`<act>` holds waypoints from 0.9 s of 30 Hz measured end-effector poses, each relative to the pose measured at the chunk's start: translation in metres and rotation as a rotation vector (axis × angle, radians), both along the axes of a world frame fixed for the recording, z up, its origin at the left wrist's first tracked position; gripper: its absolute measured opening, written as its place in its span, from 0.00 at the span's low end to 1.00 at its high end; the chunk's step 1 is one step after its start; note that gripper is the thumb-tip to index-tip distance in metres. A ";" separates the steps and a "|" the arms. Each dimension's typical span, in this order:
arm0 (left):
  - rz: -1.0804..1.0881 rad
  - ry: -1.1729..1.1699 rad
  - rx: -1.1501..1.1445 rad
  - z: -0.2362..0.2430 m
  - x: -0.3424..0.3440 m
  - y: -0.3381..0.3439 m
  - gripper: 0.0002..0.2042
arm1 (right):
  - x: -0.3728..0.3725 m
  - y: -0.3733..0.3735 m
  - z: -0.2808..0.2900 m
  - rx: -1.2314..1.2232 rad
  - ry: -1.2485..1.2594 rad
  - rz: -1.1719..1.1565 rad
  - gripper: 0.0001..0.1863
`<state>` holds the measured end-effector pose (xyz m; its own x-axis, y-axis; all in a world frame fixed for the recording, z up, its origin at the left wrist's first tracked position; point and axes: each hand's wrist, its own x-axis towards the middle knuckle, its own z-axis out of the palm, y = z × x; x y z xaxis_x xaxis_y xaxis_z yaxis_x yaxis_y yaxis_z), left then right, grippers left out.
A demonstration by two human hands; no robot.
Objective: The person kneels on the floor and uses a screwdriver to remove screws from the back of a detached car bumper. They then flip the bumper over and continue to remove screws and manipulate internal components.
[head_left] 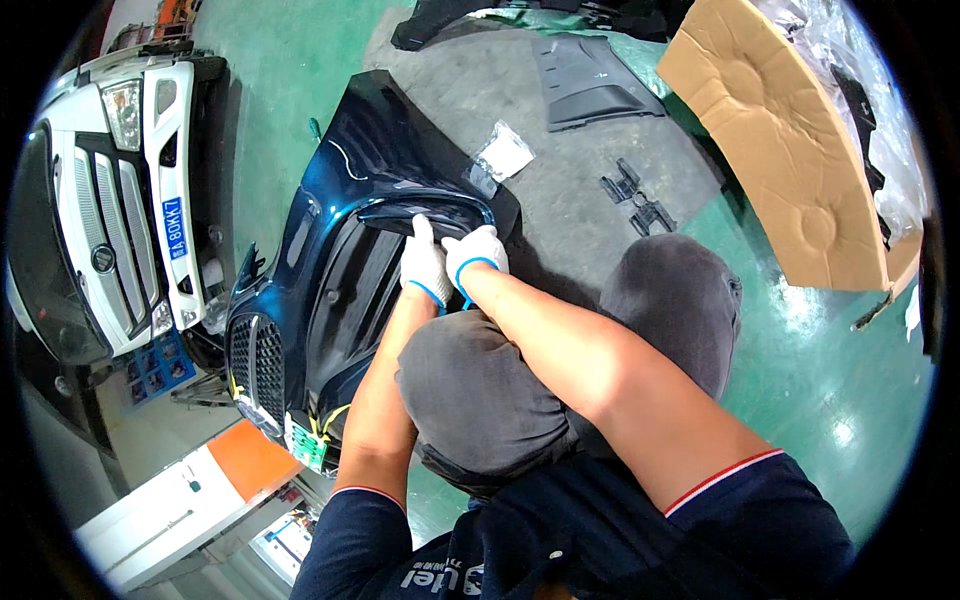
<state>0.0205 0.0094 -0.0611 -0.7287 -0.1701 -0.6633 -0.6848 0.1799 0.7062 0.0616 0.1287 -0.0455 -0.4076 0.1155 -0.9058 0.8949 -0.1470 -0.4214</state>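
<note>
A dark blue car bumper (318,165) with a black grille lies on the floor in front of my knees, its hollow black side turned partly toward me. White knitted gloves with blue cuffs cover both hands. At the bumper's near edge, beside a long black opening, my left hand (424,265) is closed on the edge with its thumb stretched forward. Right against it, my right hand (480,252) is closed on the same edge, its fingers curled over. Most of the left fingertips are hidden from view.
A grey mat (590,165) carries a dark plastic panel (597,82), small black brackets (638,198) and a clear bag with white paper (505,152). A large cardboard box (770,140) stands at the right. A white vehicle (110,210) is parked at the left.
</note>
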 end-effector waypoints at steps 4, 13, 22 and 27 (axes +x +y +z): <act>0.057 -0.016 0.088 -0.006 0.003 0.001 0.24 | 0.006 0.017 0.011 -0.017 0.055 0.071 0.34; 0.049 0.020 -0.104 0.011 0.006 0.028 0.18 | -0.001 0.013 -0.006 -0.031 0.038 0.064 0.24; -0.150 0.076 -0.422 0.014 0.004 0.040 0.26 | -0.009 0.007 -0.021 -0.158 -0.116 -0.106 0.27; -0.106 0.008 -0.345 -0.002 -0.004 0.017 0.27 | -0.009 0.003 -0.022 -0.027 0.006 0.050 0.32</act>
